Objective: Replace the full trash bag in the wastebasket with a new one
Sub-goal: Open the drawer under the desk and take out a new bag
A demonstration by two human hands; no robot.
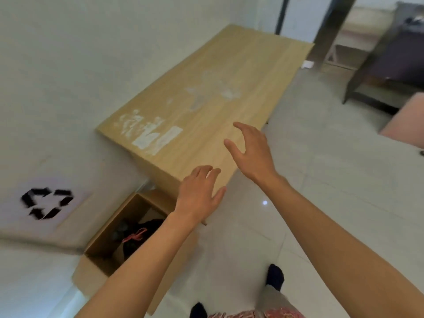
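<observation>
A brown cardboard box (91,271) stands on the floor at the lower left and serves as the wastebasket. Inside it lies a black trash bag (146,228) with a red drawstring (135,236). My left forearm crosses over the box. My left hand (198,195) hovers at the near corner of the wooden table, fingers apart, holding nothing. My right hand (251,150) is raised above the table's near edge, fingers spread and empty. No new bag is in sight.
A long light wooden table (206,92) with white sticker residue runs along the white wall. A recycling symbol (47,203) is printed on a panel at the left. Pale tiled floor (321,191) lies to the right, with dark furniture (390,65) and a pink seat (406,120) beyond.
</observation>
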